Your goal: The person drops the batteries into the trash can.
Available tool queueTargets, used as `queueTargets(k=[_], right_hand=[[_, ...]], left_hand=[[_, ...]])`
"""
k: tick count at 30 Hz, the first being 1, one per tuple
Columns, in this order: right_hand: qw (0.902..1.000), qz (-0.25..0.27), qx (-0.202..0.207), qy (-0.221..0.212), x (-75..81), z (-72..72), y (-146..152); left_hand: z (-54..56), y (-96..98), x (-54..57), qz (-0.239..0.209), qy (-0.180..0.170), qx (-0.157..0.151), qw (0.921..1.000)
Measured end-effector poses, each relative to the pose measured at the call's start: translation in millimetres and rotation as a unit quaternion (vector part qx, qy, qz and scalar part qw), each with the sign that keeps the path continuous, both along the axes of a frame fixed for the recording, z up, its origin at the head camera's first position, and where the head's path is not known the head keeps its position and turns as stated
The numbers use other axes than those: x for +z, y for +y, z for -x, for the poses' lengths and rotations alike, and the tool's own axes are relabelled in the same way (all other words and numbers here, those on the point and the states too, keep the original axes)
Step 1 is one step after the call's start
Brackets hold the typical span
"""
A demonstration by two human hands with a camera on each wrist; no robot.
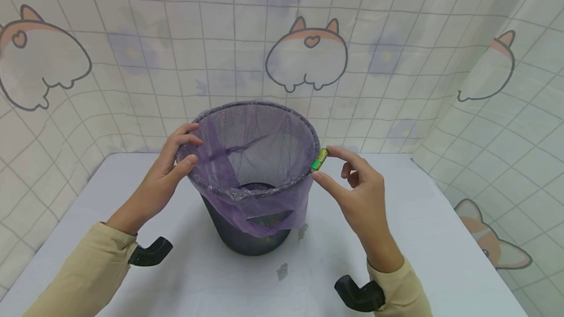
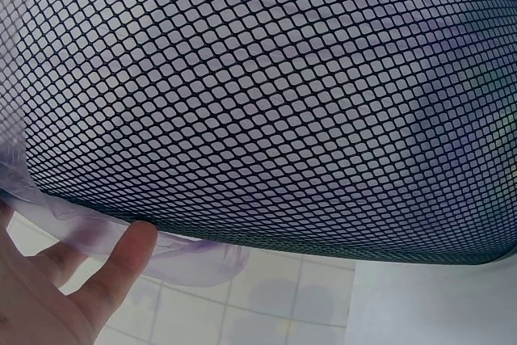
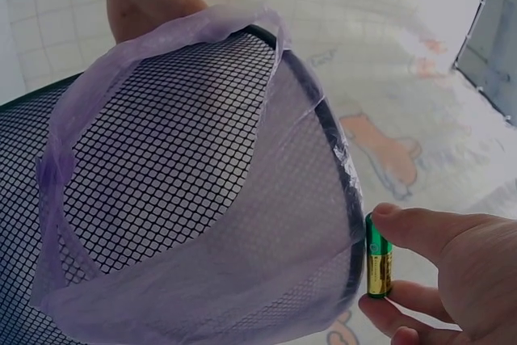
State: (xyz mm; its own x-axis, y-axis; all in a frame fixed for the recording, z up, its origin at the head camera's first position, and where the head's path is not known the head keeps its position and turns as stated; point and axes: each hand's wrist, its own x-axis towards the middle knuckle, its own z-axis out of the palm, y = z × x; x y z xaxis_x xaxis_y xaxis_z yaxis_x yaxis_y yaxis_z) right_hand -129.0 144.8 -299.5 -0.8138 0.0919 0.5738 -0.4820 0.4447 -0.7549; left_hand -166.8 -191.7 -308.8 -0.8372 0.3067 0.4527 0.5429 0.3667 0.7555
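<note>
A black mesh wastebasket (image 1: 253, 238) stands on the table, tilted, its mouth facing up. Thin purple plastic bag (image 1: 264, 214) lines it and folds over the rim. My left hand (image 1: 169, 160) holds the rim at the left, fingertips and thumb over the edge. In the left wrist view its fingers (image 2: 121, 260) lie by the folded bag below the mesh wall. Just outside the right side of the rim, my right hand (image 1: 359, 187) pinches a green and gold battery (image 3: 379, 256) end to end between thumb and fingertip. The battery overlaps the rim's edge in the head view.
The table (image 1: 379, 287) has a white cover with small grey patches (image 1: 282, 271) in front of the wastebasket. Gridded curtain (image 1: 229, 53) with cartoon animal prints hangs behind and along both sides. Black wrist mounts (image 1: 152, 252) sit at both sleeves.
</note>
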Motion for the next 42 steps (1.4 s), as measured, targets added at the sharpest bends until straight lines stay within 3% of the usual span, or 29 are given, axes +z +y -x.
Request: queueTargets(k=[18, 30, 42], right_hand=[[0.9996, -0.016, 0.021, 0.012, 1.5, 6.4, -4.7], [0.9997, -0.019, 0.011, 0.014, 0.1, 8.0, -0.5], [0.9999, 0.000, -0.007, -0.012, -13.3, 13.9, 16.3]], left_hand=[[-1.8, 1.7, 0.9, 0.005, -0.004, 0.002, 1.0000], [-0.7, 3.5, 2.4, 0.012, -0.006, 0.005, 0.9999], [2.2, 0.6, -6.6, -0.028, -0.031, -0.019, 0.9989]])
